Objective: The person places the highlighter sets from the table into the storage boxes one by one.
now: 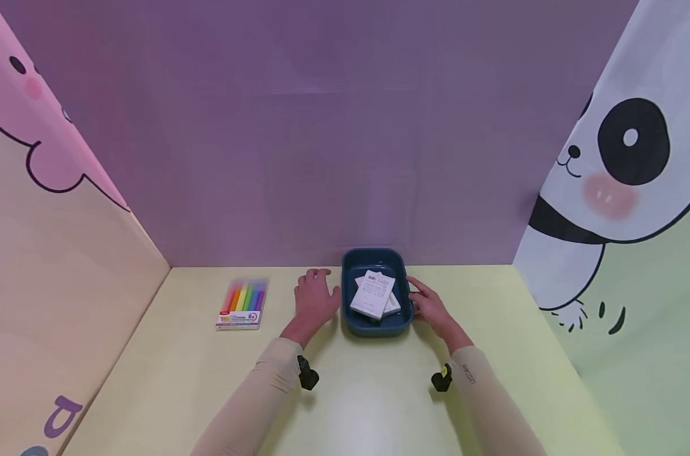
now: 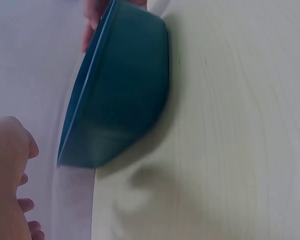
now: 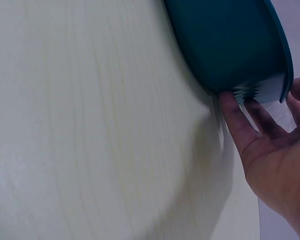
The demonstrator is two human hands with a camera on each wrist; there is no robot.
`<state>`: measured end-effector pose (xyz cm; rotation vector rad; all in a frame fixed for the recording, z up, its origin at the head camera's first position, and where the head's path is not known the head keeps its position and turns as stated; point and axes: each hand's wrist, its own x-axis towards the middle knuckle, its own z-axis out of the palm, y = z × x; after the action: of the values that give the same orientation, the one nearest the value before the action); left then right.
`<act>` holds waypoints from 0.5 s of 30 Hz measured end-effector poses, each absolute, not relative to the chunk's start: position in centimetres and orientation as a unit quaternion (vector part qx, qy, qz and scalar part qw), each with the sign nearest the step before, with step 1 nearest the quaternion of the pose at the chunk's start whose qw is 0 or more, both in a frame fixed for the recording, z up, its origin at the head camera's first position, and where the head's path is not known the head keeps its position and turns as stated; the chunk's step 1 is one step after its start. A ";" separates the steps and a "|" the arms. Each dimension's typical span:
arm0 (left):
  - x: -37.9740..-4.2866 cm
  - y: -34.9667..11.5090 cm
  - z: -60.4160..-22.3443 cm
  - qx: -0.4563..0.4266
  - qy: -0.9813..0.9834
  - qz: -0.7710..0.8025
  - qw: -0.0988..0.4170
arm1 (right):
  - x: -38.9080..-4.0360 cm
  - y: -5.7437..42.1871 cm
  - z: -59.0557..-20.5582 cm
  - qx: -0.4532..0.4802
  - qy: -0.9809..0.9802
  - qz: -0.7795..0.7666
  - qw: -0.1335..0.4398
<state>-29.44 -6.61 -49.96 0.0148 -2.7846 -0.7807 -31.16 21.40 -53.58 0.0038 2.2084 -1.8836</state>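
Note:
A dark blue-green plastic bin (image 1: 352, 324) stands at the back of the table, with two small white printed boxes (image 1: 373, 294) inside, one lying askew on the other. My right hand (image 1: 432, 310) is at the bin's right side. In the right wrist view, the fingertips (image 3: 229, 100) touch the outer wall near the base, and another finger is by the rim. To the bin's left, my left hand (image 1: 316, 299) is held apart from it with loosely bent fingers. The left wrist view has this hand (image 2: 7, 175) at the edge, a gap between it and the bin.
A clear pack of rainbow-coloured markers (image 1: 242, 305) lies on the table, left of my left hand. The pale wooden tabletop (image 1: 373, 405) ends at a purple back panel (image 1: 345, 139). Printed side panels stand left and right, the right one with a panda (image 1: 595, 215).

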 end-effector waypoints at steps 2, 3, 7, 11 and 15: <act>-29.1 -7.4 -50.4 0.007 -0.957 -0.265 0.123 | -30.7 21.3 -53.9 0.004 0.757 -0.642 0.123; -29.0 -7.8 -50.5 0.007 -0.957 -0.264 0.123 | -30.6 21.2 -54.0 0.004 0.759 -0.640 0.121; -28.8 -9.2 -51.0 0.005 -0.957 -0.264 0.121 | -30.5 21.1 -53.8 0.005 0.759 -0.641 0.112; -28.8 -10.8 -51.5 0.015 -0.960 -0.255 0.112 | -30.7 21.2 -53.7 0.002 0.758 -0.642 0.114; -28.9 -12.4 -52.5 0.027 -0.967 -0.227 0.110 | -30.7 21.4 -53.8 -0.017 0.753 -0.649 0.107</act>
<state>-28.90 -12.37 -52.46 0.0787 -2.8428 -0.6681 -30.66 21.41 -53.80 -0.0500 2.2161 -1.9106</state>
